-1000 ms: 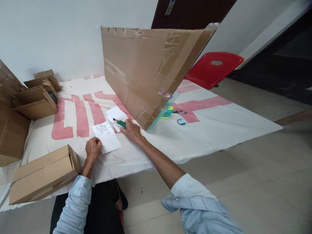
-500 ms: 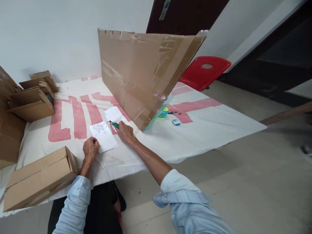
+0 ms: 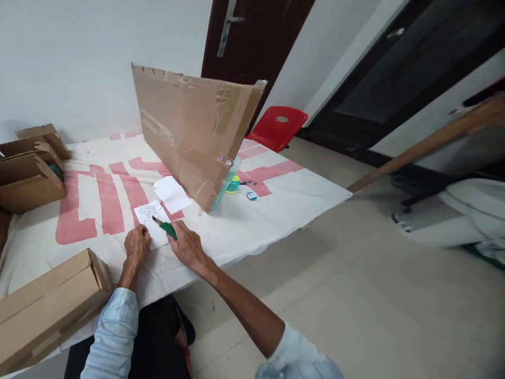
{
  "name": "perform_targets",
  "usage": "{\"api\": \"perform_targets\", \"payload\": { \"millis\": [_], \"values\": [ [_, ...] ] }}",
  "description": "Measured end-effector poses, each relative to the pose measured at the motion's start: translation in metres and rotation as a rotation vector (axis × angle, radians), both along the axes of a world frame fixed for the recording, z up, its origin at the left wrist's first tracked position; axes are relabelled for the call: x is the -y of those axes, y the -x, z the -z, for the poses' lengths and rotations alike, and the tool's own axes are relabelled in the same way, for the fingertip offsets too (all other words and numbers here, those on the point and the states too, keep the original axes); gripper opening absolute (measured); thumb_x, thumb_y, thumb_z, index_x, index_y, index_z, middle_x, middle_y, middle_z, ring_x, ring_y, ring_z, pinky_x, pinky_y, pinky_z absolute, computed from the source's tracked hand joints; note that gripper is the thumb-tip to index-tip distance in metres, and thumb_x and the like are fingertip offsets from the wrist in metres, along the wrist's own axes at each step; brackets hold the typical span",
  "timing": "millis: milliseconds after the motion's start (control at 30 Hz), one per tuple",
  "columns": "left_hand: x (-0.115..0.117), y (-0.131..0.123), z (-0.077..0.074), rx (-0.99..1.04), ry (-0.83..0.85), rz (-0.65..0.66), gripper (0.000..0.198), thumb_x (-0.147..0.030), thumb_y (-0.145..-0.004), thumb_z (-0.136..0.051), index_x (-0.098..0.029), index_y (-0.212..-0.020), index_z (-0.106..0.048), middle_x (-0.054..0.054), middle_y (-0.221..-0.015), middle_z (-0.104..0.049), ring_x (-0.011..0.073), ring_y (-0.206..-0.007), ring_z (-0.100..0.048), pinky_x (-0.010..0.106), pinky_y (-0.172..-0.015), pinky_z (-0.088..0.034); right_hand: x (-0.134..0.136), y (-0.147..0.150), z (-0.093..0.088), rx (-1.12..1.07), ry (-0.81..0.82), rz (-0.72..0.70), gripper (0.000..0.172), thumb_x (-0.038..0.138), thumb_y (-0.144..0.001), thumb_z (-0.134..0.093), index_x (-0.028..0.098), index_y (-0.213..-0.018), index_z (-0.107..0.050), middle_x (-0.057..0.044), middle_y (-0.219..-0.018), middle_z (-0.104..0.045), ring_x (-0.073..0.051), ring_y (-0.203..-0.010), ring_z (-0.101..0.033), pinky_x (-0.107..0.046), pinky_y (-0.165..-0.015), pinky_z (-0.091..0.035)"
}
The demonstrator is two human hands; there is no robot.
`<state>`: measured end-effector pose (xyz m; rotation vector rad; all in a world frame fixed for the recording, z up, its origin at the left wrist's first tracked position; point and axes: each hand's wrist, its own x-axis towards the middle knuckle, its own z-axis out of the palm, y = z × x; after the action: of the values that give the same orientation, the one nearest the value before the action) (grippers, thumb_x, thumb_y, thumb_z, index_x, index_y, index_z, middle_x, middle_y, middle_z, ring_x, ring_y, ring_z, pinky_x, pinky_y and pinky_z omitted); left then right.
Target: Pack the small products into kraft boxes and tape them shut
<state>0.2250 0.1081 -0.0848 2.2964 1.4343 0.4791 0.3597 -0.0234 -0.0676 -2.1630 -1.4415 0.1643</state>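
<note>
My left hand (image 3: 137, 245) is closed, its curled fingers at the lower left edge of a white sheet of paper (image 3: 160, 239). Small box-like shapes are drawn on the upper part of that sheet. In my right hand (image 3: 188, 243) is a slim green-handled tool (image 3: 169, 229) with a dark, narrow tip. The tip points up and left over the sheet, just below the drawn shapes; whether it touches the paper I cannot tell. Behind lies a second white sheet (image 3: 171, 192), near the foot of a standing cardboard panel (image 3: 183, 131).
A closed cardboard box (image 3: 51, 310) sits at the front left, with open cartons (image 3: 31, 173) behind it. Right of the panel are a green-yellow tape roll (image 3: 233, 184) and a small blue-white round item (image 3: 251, 196). A red chair (image 3: 278, 129) stands beyond the cloth-covered table (image 3: 276, 221).
My right hand has drawn nearer to me, bringing the tool's tip down over the drawn sheet. My left hand stays at its edge. The view has turned to the right.
</note>
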Motion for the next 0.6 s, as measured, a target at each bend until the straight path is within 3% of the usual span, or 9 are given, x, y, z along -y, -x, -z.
{"api": "perform_targets", "payload": {
  "millis": [133,333,400,467,533,600],
  "values": [
    [0.002,0.0,-0.001,0.006,-0.028,0.04,0.018,-0.013,-0.088,-0.059,-0.023,-0.096,-0.072,0.008,-0.09,-0.078,0.0255,-0.086,-0.069,0.032,-0.076,-0.044,0.047,0.01,0.017,-0.047,-0.059,0.023,0.018,0.024,-0.101,-0.053,0.025,-0.116,-0.063,-0.008,-0.115,-0.071,-0.025,-0.101,-0.07,-0.031,-0.077,-0.048],
    [0.012,0.002,-0.011,0.082,-0.067,0.037,0.025,-0.015,-0.09,-0.057,-0.02,-0.111,-0.069,0.011,-0.1,-0.075,0.0267,-0.096,-0.069,0.036,-0.087,-0.051,0.084,-0.016,0.048,-0.034,-0.052,0.185,0.016,0.025,-0.098,-0.051,0.022,-0.108,-0.063,-0.008,-0.102,-0.07,-0.026,-0.092,-0.069,-0.032,-0.074,-0.048],
    [0.03,0.008,-0.018,0.131,-0.085,0.057,0.025,-0.017,-0.089,-0.057,-0.019,-0.111,-0.069,0.01,-0.097,-0.072,0.0264,-0.091,-0.069,0.037,-0.085,-0.053,0.087,-0.026,0.055,-0.01,-0.049,0.215,0.017,0.026,-0.097,-0.051,0.022,-0.107,-0.063,-0.009,-0.101,-0.07,-0.026,-0.091,-0.068,-0.032,-0.073,-0.048],
    [0.058,0.022,-0.03,0.25,-0.128,0.165,0.022,-0.018,-0.089,-0.058,-0.021,-0.108,-0.069,0.007,-0.09,-0.069,0.0241,-0.082,-0.068,0.036,-0.08,-0.055,0.085,-0.037,0.058,0.011,-0.056,0.224,0.018,0.025,-0.095,-0.052,0.022,-0.109,-0.063,-0.009,-0.103,-0.07,-0.026,-0.095,-0.068,-0.032,-0.076,-0.049],
    [0.091,0.045,-0.048,0.422,-0.209,0.338,0.019,-0.018,-0.093,-0.057,-0.024,-0.105,-0.07,0.005,-0.088,-0.067,0.0226,-0.079,-0.068,0.035,-0.074,-0.056,0.082,-0.046,0.058,0.012,-0.071,0.222,0.021,0.023,-0.093,-0.053,0.022,-0.112,-0.062,-0.01,-0.107,-0.071,-0.027,-0.1,-0.068,-0.033,-0.08,-0.05],
    [0.12,0.08,-0.07,0.53,-0.328,0.411,0.024,-0.013,-0.094,-0.06,-0.029,-0.109,-0.071,0.005,-0.094,-0.07,0.0232,-0.087,-0.07,0.035,-0.077,-0.058,0.079,-0.052,0.056,-0.008,-0.095,0.226,0.024,0.023,-0.092,-0.053,0.023,-0.114,-0.062,-0.011,-0.11,-0.071,-0.028,-0.103,-0.067,-0.034,-0.083,-0.051]
  ]
}}
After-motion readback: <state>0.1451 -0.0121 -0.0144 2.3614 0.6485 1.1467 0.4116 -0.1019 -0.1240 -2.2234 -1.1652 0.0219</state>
